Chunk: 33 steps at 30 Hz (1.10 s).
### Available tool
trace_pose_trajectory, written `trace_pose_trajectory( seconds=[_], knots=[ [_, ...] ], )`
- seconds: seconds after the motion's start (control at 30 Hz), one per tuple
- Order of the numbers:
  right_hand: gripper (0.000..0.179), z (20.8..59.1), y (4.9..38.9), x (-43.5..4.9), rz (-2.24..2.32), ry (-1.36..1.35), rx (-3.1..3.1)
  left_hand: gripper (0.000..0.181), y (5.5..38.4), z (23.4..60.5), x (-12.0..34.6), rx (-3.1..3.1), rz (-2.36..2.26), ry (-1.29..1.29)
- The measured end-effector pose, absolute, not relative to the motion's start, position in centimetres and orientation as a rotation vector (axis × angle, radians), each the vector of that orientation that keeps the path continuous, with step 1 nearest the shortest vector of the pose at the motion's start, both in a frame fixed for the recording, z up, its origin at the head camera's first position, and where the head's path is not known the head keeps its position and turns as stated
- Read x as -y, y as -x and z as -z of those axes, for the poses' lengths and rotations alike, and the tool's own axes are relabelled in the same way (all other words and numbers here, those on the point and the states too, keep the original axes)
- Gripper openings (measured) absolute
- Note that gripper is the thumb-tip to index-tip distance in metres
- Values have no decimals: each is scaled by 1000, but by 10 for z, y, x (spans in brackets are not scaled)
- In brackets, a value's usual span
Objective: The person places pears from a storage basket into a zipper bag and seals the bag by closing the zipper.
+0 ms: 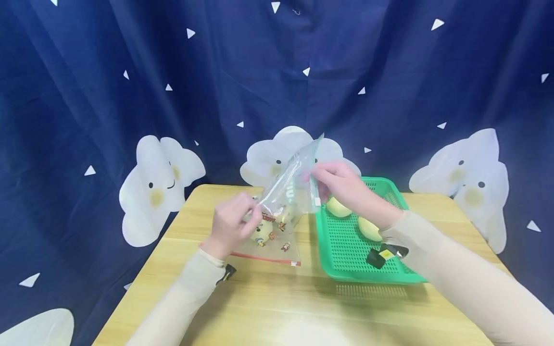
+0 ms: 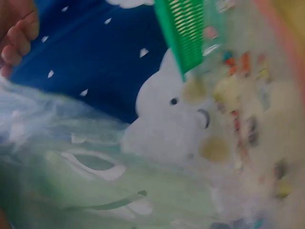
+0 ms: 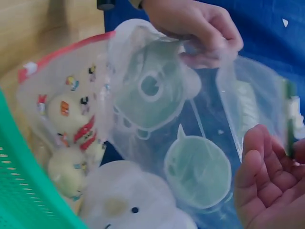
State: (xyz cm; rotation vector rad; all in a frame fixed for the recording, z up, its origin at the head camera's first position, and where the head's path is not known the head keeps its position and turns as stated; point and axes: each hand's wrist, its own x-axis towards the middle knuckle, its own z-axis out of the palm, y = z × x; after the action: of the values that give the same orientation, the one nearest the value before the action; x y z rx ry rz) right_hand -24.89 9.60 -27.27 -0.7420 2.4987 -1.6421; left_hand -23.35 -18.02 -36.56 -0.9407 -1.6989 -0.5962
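A clear zip bag (image 1: 287, 180) with a green zip edge and pale green printed shapes hangs stretched between the two hands. My left hand (image 1: 233, 221) pinches its lower left part. My right hand (image 1: 335, 185), fingers curled, holds the bag by the zip edge (image 3: 289, 117) near the white slider. Below the left hand lies a second zip bag (image 1: 281, 252) with a red zip and small cartoon prints. Round pale yellow things (image 3: 66, 164) sit inside this red-zip bag. In the left wrist view the clear bag (image 2: 157, 195) is blurred in front.
A green basket (image 1: 326, 254) stands on the wooden table (image 1: 259, 302) under the right forearm, with pale yellow oval things (image 1: 370, 229) in it. A dark blue curtain (image 1: 216, 86) with white clouds hangs behind the table's far edge. Straps with black parts (image 1: 375, 258) sit at the wrists.
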Motion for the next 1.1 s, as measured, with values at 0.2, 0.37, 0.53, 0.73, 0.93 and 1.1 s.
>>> trace_pose_trajectory(
  seconds=[0.2,0.37,0.53,0.73,0.93,1.1],
  knots=[
    [27,285,243,-117,1538,629,-2522,15,220,384,169,1982,582,1078],
    [30,294,233,-136,1405,607,-2611,19,212,394,157,2407,520,1176],
    [25,304,226,-145,1343,602,-2626,22,217,403,151,2723,541,1196],
    [21,319,221,-148,1241,564,-2648,18,228,399,148,2930,709,1220],
    [29,328,219,-145,1253,606,-2607,14,236,371,130,2940,812,1246],
    [30,334,216,-141,1223,650,-2601,23,243,357,103,2852,816,1155]
  ],
)
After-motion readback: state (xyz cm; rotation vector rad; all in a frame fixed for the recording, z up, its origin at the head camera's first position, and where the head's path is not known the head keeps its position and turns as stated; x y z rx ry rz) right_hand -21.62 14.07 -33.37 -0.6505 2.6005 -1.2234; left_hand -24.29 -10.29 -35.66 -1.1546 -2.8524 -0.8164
